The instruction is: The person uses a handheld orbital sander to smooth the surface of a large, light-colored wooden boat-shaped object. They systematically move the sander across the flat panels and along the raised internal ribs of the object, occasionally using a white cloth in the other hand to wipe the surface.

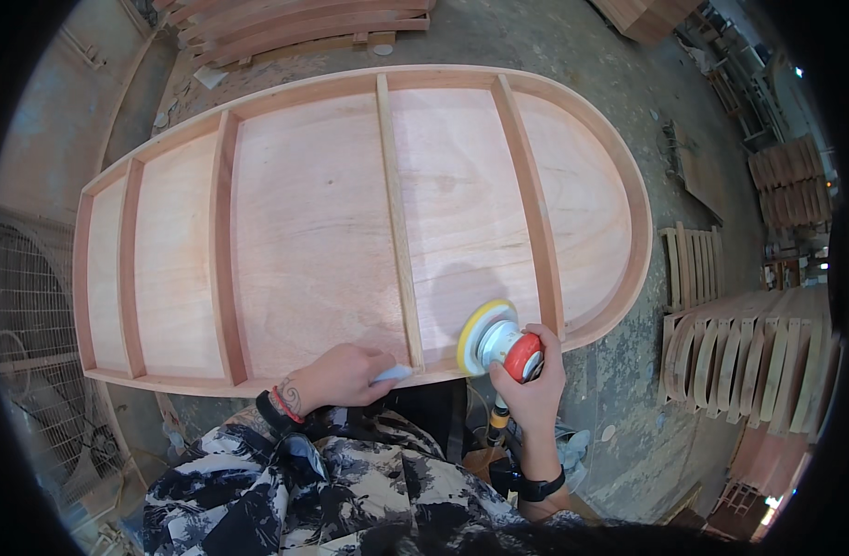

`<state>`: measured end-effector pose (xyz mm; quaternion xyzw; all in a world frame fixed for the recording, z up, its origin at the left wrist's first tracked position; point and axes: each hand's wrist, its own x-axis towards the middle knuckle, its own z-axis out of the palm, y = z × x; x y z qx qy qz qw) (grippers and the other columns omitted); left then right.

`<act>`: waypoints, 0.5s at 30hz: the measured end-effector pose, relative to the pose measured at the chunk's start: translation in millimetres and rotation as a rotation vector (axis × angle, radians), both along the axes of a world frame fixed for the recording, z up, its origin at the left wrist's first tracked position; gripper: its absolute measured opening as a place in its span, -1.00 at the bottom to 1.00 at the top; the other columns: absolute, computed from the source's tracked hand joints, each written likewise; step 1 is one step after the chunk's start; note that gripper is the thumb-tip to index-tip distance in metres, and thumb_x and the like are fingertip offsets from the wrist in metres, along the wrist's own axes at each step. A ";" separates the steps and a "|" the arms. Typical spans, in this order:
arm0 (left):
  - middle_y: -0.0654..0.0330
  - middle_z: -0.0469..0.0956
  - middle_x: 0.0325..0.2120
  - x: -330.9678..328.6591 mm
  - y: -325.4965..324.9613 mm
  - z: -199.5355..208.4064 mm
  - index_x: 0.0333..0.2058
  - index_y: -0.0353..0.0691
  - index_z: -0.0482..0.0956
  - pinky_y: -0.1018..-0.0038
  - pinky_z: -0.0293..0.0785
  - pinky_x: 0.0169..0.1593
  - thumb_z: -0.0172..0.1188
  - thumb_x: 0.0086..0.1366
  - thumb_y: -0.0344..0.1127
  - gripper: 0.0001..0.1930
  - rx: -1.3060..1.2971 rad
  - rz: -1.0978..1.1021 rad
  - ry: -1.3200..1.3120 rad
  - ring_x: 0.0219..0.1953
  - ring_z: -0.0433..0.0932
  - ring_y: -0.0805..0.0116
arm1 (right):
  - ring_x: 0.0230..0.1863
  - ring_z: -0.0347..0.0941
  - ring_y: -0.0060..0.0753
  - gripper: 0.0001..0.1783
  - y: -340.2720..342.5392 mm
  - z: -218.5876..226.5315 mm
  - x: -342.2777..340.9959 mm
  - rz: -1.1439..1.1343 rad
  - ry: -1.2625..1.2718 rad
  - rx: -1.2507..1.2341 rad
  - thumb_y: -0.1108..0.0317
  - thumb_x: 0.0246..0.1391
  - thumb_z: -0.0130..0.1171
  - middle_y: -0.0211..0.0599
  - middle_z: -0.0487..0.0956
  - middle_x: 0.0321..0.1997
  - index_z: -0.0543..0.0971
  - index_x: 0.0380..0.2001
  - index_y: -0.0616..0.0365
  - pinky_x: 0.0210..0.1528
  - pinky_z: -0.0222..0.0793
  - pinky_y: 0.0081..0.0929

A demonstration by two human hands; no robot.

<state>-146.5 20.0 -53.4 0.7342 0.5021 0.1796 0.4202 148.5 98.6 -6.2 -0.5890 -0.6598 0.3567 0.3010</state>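
Observation:
In front of me lies a large wooden panel (pixel 313 213) with a raised frame, one rounded end on the right and several cross slats. My right hand (pixel 543 380) grips a round power sander (pixel 501 345) with a red top and a yellow-edged pad. The sander is tilted, its pad facing left over the panel's near edge. Near the foot of a cross slat (pixel 396 222), my left hand (pixel 345 375) is closed on a small pale sheet (pixel 393 372) at the near rim. Most of the sheet is hidden by the fingers.
Curved wooden parts (pixel 748 361) are stacked at the right, with a slatted wooden piece (pixel 693 267) beside them. More curved boards (pixel 295 28) lie beyond the panel. A wire-caged fan (pixel 26 343) stands at the left. A hose (pixel 498 419) hangs below the sander.

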 end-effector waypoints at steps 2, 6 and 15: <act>0.01 0.58 -0.49 0.1 0.6 -1.2 -0.30 -0.22 0.62 0.09 0.55 -0.33 0.27 0.33 -0.15 -0.77 -0.004 0.017 0.020 -0.44 0.60 -0.09 | 0.00 0.55 -0.15 -0.27 0.0 -0.9 0.4 -0.001 0.001 -0.001 0.36 -0.24 0.52 -0.11 0.56 -0.01 0.51 0.09 0.18 0.10 0.48 -0.28; 0.00 0.61 -0.46 -1.8 0.8 -3.2 -0.27 -0.20 0.65 0.13 0.56 -0.32 0.28 0.34 -0.15 -0.78 0.000 -0.036 -0.013 -0.43 0.62 -0.08 | 0.01 0.52 -0.26 -0.25 1.2 -1.0 0.3 0.006 -0.010 -0.004 0.37 -0.24 0.52 -0.18 0.55 -0.01 0.50 0.12 0.17 0.13 0.46 -0.32; -0.01 0.60 -0.49 0.0 10.2 3.4 -0.31 -0.22 0.62 0.07 0.56 -0.31 0.27 0.31 -0.16 -0.78 -0.049 0.065 0.048 -0.41 0.62 -0.11 | -0.01 0.55 -0.14 -0.27 5.0 0.0 0.9 -0.013 -0.020 0.015 0.36 -0.24 0.53 -0.12 0.55 -0.02 0.51 0.09 0.17 0.10 0.48 -0.27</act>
